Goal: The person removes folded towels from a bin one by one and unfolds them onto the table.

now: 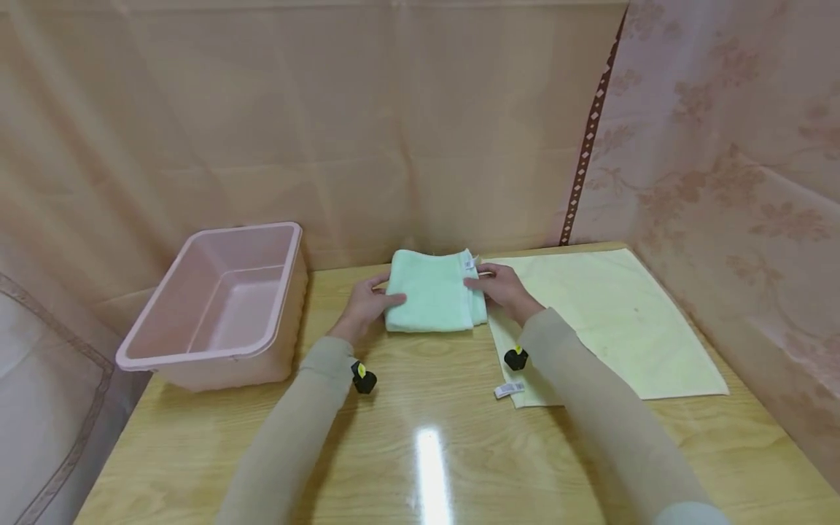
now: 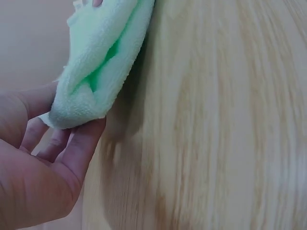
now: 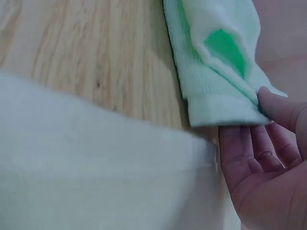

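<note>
A mint-green towel (image 1: 429, 292), folded into a thick pad with a small white label, is held between both hands near the back of the table. My left hand (image 1: 367, 302) grips its left edge, thumb on top and fingers beneath, as the left wrist view also shows on the towel (image 2: 96, 72). At the opposite edge my right hand (image 1: 502, 288) pinches the towel, thumb above and fingers under it; in the right wrist view the folded layers (image 3: 220, 72) gape a little. A pale yellow towel (image 1: 610, 321) lies spread flat at the right, partly under my right forearm.
A pink plastic basin (image 1: 275, 343) stands at the left of the wooden table (image 1: 394, 437); its visible inside holds nothing. Beige curtain cloth (image 1: 354, 131) hangs behind the table, and a floral cloth (image 1: 741, 182) borders the right side.
</note>
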The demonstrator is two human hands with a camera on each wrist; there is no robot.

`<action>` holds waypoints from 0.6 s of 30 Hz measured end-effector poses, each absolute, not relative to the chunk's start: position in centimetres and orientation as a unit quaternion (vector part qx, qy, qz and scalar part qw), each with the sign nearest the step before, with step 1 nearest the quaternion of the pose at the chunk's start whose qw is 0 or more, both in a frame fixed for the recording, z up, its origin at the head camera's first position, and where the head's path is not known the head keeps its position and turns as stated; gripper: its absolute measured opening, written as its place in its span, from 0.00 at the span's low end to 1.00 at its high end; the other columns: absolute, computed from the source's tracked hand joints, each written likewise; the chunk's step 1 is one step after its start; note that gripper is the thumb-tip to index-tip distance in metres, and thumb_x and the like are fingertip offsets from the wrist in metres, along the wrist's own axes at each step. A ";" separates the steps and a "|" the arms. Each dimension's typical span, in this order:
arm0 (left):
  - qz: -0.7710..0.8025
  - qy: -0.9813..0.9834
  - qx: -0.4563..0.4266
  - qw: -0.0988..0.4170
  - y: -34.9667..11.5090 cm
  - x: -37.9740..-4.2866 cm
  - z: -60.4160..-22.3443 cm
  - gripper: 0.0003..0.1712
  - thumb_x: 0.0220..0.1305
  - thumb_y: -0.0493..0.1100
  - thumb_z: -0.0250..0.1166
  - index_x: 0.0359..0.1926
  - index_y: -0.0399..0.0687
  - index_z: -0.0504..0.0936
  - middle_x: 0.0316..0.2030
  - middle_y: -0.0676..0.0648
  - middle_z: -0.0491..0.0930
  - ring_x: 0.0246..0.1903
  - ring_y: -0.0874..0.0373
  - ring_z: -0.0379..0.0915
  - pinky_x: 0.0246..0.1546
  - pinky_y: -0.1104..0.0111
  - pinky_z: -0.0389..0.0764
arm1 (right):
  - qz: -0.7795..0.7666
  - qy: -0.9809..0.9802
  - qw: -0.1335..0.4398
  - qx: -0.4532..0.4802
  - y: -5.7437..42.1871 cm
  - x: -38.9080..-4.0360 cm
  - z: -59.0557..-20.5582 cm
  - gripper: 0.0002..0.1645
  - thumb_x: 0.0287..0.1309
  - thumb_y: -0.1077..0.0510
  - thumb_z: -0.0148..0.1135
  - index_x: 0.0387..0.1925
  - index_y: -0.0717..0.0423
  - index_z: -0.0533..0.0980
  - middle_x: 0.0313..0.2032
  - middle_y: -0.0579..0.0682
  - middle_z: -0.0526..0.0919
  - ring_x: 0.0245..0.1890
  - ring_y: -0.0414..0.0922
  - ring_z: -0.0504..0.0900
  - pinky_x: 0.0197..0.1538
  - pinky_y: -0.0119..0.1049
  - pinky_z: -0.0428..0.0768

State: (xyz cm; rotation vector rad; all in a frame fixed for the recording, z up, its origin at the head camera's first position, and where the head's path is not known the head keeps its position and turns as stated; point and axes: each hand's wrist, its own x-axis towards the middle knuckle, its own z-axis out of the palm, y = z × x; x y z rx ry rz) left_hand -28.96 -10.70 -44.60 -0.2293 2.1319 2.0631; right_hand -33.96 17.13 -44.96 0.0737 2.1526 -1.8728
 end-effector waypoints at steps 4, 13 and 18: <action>0.674 0.729 -0.088 0.080 -10.5 -28.7 -44.6 0.41 0.61 0.31 0.72 0.73 0.46 0.69 0.54 0.32 0.80 0.46 0.47 0.82 0.44 0.58 0.85 | -0.652 0.744 0.143 0.028 17.7 -34.3 -45.4 0.26 0.63 0.61 0.71 0.60 0.63 0.75 0.40 0.52 0.85 0.30 0.40 0.83 0.34 0.31 0.82; 0.658 0.742 -0.087 0.090 -10.4 -28.7 -45.0 0.41 0.61 0.32 0.73 0.73 0.43 0.68 0.54 0.33 0.81 0.42 0.47 0.84 0.37 0.59 0.86 | -0.649 0.743 0.154 0.050 18.1 -34.3 -46.2 0.28 0.64 0.60 0.70 0.63 0.60 0.75 0.36 0.46 0.86 0.28 0.38 0.81 0.32 0.29 0.82; 0.667 0.735 -0.081 0.086 -10.7 -28.9 -45.1 0.39 0.63 0.35 0.73 0.73 0.44 0.68 0.53 0.34 0.81 0.40 0.49 0.84 0.34 0.60 0.86 | -0.650 0.743 0.152 0.046 18.0 -34.5 -45.6 0.27 0.65 0.59 0.69 0.64 0.58 0.75 0.40 0.48 0.85 0.31 0.38 0.81 0.36 0.29 0.82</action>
